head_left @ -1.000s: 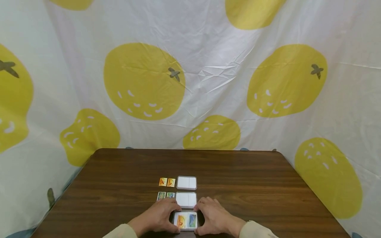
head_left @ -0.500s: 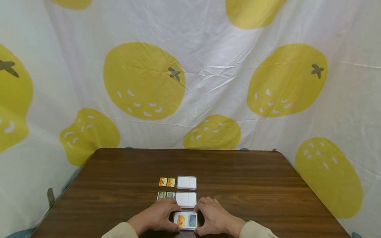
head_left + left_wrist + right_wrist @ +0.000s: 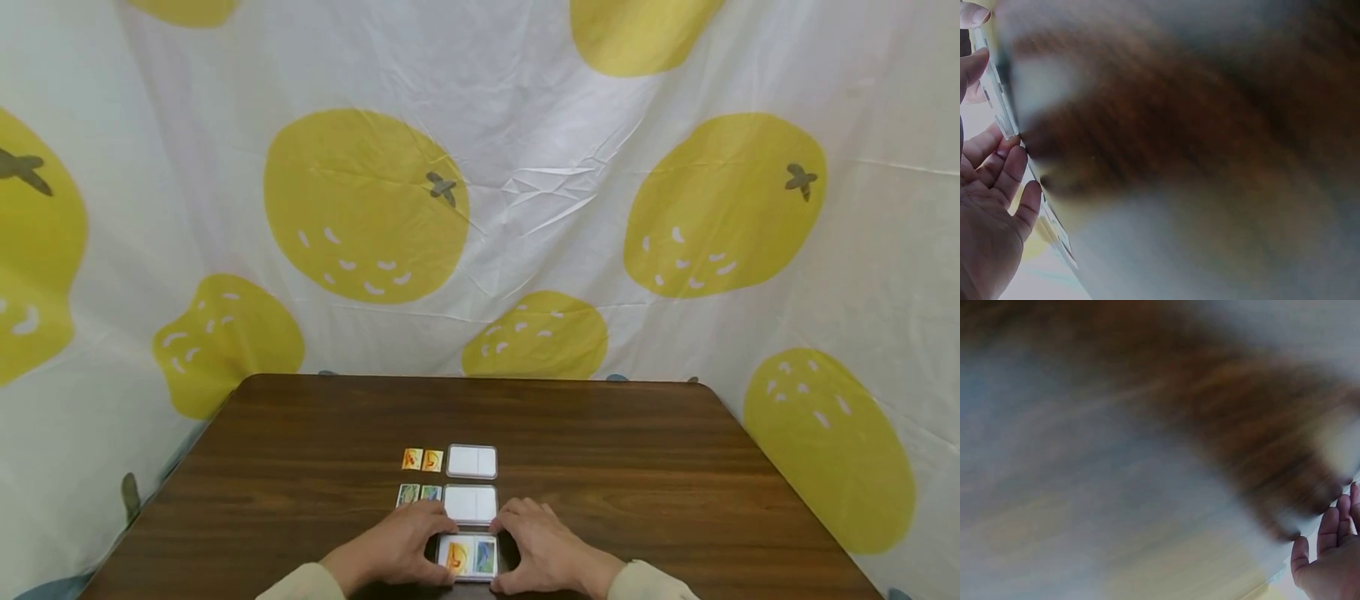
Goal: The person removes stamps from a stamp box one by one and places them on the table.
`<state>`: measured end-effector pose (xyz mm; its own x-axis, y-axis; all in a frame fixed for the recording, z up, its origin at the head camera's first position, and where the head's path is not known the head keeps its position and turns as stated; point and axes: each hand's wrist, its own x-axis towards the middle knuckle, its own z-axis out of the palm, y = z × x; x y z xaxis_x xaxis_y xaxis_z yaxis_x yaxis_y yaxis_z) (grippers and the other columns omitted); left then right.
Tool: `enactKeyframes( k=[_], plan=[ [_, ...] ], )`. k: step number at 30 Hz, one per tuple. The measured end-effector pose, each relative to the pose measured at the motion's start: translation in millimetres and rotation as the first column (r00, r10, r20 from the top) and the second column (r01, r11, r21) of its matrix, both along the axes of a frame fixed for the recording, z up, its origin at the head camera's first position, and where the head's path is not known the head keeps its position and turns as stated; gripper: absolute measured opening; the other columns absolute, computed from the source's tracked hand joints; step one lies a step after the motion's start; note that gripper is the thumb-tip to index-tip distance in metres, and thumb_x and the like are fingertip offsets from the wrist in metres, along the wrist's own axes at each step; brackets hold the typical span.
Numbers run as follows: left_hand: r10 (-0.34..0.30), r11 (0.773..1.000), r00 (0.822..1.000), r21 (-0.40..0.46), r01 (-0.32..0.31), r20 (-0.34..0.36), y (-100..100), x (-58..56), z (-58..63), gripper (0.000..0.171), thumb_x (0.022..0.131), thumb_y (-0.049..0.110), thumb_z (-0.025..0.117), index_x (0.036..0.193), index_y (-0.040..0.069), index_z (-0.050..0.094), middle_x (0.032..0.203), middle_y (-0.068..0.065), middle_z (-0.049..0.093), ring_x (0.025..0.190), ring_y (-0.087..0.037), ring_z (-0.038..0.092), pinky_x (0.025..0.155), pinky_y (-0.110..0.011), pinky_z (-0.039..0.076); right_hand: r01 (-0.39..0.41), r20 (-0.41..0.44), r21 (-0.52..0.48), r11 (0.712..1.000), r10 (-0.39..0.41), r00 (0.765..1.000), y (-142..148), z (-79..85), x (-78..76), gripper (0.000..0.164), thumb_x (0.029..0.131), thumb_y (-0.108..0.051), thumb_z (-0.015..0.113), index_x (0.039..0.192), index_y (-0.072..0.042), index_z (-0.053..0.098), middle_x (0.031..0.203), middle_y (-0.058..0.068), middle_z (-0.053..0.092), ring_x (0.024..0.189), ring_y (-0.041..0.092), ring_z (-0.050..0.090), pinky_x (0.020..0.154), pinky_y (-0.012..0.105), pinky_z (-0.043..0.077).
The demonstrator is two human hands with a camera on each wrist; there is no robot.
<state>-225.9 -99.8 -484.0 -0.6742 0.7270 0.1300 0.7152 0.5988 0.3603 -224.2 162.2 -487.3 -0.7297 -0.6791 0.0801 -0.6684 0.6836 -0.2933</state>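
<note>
A small clear case (image 3: 468, 557) with an orange card and a blue card showing lies on the brown table (image 3: 675, 467) at the near edge. My left hand (image 3: 401, 543) grips its left side and my right hand (image 3: 542, 546) grips its right side, fingertips at the far corners. The left wrist view shows my left hand's fingers (image 3: 1013, 181) against the case's clear edge (image 3: 1002, 106). The right wrist view is blurred, with only my right hand's fingertips (image 3: 1329, 534) at the corner.
Two closed white cases (image 3: 470, 503) (image 3: 472, 461) lie in a line beyond the held one. Left of them sit a green and blue card pair (image 3: 418, 493) and an orange card pair (image 3: 421, 459). A lemon-print cloth (image 3: 480, 208) hangs behind the table.
</note>
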Motion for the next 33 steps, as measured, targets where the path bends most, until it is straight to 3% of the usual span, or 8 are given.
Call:
enactKeyframes(
  k=[10, 17, 33],
  plan=[
    [0.007, 0.999, 0.998, 0.04, -0.004, -0.066, -0.4, 1.5, -7.4, 0.05, 0.076, 0.048, 0.08, 0.111, 0.013, 0.07, 0.105, 0.007, 0.06, 0.097, -0.006, 0.053, 0.087, -0.032, 0.046, 0.004, 0.012, -0.045, 0.999, -0.003, 1.0, 3.0, -1.7, 1.3, 0.058, 0.074, -0.057, 0.078, 0.115, -0.017, 0.064, 0.116, -0.008, 0.054, 0.109, 0.012, 0.05, 0.096, 0.046, 0.041],
    [0.005, 0.999, 0.999, 0.039, -0.003, -0.041, -0.3, -0.2, -7.7, 0.05, 0.077, 0.05, 0.079, 0.111, 0.014, 0.07, 0.103, 0.009, 0.058, 0.096, -0.005, 0.052, 0.085, -0.031, 0.046, 0.035, 0.021, -0.037, 0.999, -0.034, 0.999, -0.1, -1.4, 2.0, 0.057, 0.072, -0.057, 0.079, 0.111, -0.018, 0.064, 0.121, -0.004, 0.054, 0.111, 0.015, 0.05, 0.096, 0.045, 0.041],
    [-0.027, 0.999, 1.0, 0.019, 0.027, -0.003, 0.7, -3.7, -3.3, 0.047, 0.079, 0.046, 0.078, 0.111, 0.012, 0.071, 0.102, 0.008, 0.06, 0.095, -0.004, 0.053, 0.085, -0.029, 0.045, 0.023, -0.012, -0.034, 0.999, -0.024, 1.0, -1.7, -1.4, 1.3, 0.052, 0.07, -0.052, 0.081, 0.105, -0.017, 0.065, 0.117, -0.006, 0.055, 0.108, 0.012, 0.049, 0.093, 0.042, 0.041]
  ],
)
